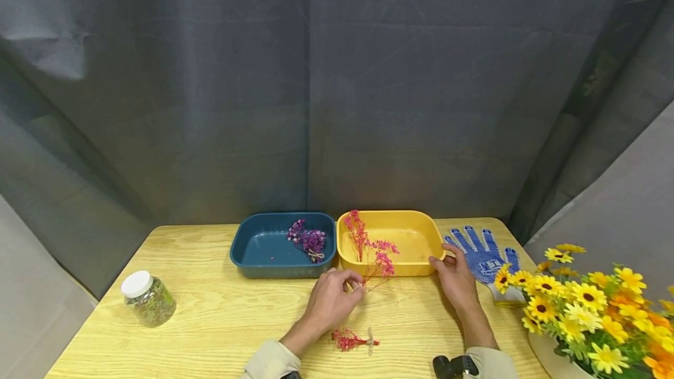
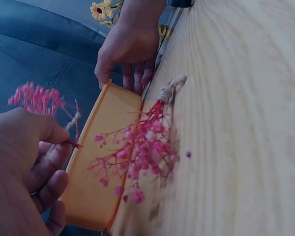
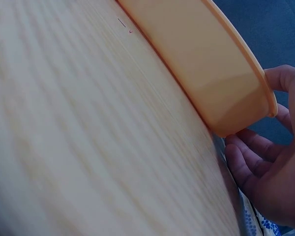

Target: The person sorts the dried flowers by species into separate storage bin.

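Observation:
Between thumb and fingers, my left hand (image 1: 334, 298) pinches the tied stem end of a pink dried flower bunch (image 1: 383, 257). Its blossoms overlap the near rim of the yellow tray (image 1: 416, 243) in the head view. Another pink spray (image 1: 357, 228) shows at that tray's left side. My right hand (image 1: 456, 274) grips the tray's right end, with the thumb at the rim and the other fingers curled against the outer wall (image 3: 236, 110). Nearer me on the table lies a second tied pink bunch (image 1: 351, 341), seen large in the left wrist view (image 2: 142, 147).
A blue tray (image 1: 260, 247) holding a purple dried flower bunch (image 1: 308, 240) adjoins the yellow one. At left stands a white-lidded jar (image 1: 150, 300). To the right are a blue dotted glove (image 1: 481, 256) and a pot of yellow flowers (image 1: 584, 309). A dark curtain hangs behind.

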A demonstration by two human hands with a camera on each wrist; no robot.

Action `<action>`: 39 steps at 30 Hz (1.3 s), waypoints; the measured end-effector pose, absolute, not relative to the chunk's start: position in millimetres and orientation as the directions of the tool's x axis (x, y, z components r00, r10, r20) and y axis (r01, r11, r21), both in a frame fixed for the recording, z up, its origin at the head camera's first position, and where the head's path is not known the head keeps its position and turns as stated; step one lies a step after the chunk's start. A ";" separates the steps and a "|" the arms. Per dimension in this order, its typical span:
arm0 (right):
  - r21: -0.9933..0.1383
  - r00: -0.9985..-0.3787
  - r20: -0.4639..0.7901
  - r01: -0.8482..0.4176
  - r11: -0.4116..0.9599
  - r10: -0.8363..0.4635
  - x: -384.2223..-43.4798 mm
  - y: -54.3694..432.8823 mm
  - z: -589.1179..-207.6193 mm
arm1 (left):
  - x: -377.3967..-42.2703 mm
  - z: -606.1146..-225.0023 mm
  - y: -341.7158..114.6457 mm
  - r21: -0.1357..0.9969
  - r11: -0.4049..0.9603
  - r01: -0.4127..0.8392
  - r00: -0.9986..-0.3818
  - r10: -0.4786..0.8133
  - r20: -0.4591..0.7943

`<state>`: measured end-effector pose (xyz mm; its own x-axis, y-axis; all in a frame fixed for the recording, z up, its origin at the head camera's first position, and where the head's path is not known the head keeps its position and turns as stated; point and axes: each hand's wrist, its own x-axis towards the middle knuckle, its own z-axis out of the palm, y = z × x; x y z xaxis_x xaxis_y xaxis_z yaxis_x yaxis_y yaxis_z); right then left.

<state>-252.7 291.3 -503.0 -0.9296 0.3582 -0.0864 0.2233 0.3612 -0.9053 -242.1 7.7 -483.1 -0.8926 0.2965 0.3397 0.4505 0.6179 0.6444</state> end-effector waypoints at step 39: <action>-0.903 -0.931 -0.099 0.232 0.360 0.353 -250.9 291.5 -502.1 | -308.4 -462.2 36.2 0.549 0.727 0.413 -0.886 0.183 0.425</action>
